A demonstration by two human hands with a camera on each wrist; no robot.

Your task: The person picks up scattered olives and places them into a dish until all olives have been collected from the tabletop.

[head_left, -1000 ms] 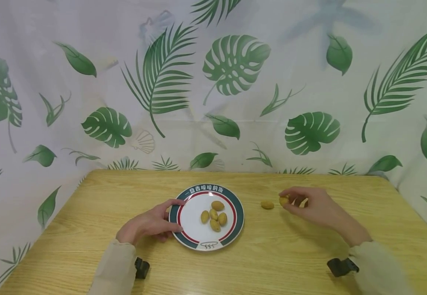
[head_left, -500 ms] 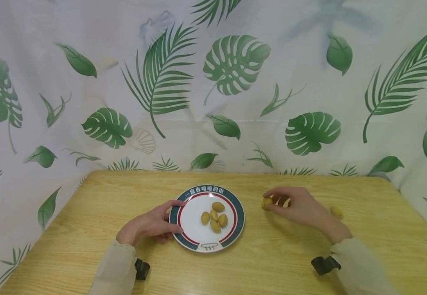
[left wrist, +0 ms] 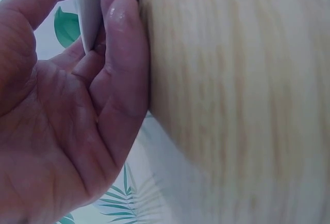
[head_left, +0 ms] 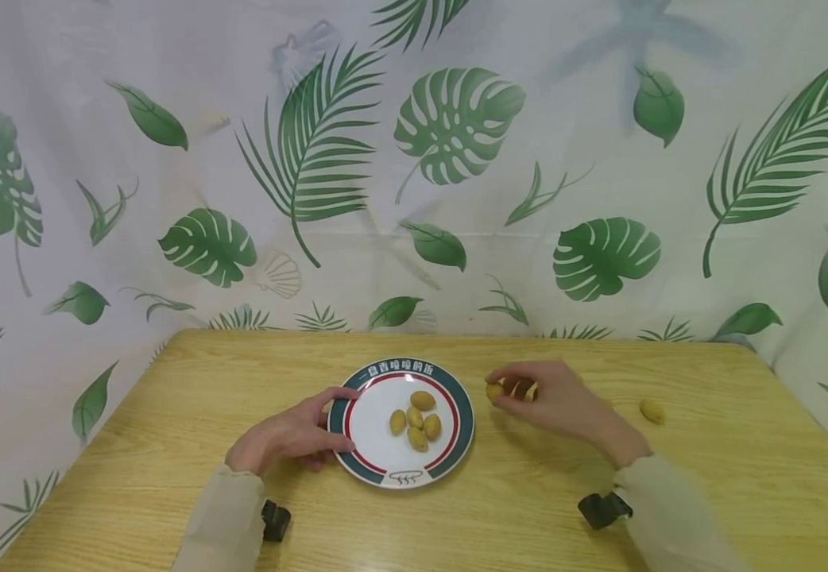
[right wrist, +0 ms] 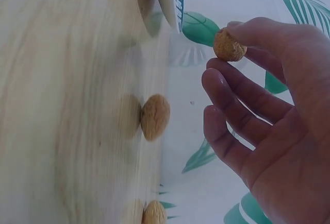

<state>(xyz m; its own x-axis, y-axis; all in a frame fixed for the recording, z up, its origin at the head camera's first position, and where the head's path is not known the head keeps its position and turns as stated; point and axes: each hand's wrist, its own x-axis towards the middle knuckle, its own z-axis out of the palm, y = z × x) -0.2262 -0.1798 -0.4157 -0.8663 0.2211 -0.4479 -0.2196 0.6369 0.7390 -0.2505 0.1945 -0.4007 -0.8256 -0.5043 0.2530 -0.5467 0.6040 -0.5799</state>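
Note:
A white plate (head_left: 371, 457) with a dark green rim band and a red ring lies on the table, bearing several small yellow oval fruits (head_left: 423, 400). My left hand (head_left: 288, 433) grips its left edge, the thumb and a finger over the rim. Fingers curl beneath the plate (left wrist: 90, 10) in the left wrist view. To the right of the plate, my right hand (head_left: 553, 401) pinches one small yellow oval fruit (head_left: 495, 392) between thumb and forefinger. That wrinkled fruit (right wrist: 230, 45) shows above the table in the right wrist view; its other fingers are loosely bent.
One loose fruit (head_left: 652, 411) lies on the wooden table (head_left: 500, 516) right of my right hand. Two fruits, one of them nearer the plate (right wrist: 155, 117), rest on the table in the right wrist view. A leaf-patterned sheet (head_left: 485, 262) hangs behind the table.
My right hand has moved left toward the plate with the pinched fruit. The loose fruit at the right has come into view from behind it. My left hand and the plate have stayed put.

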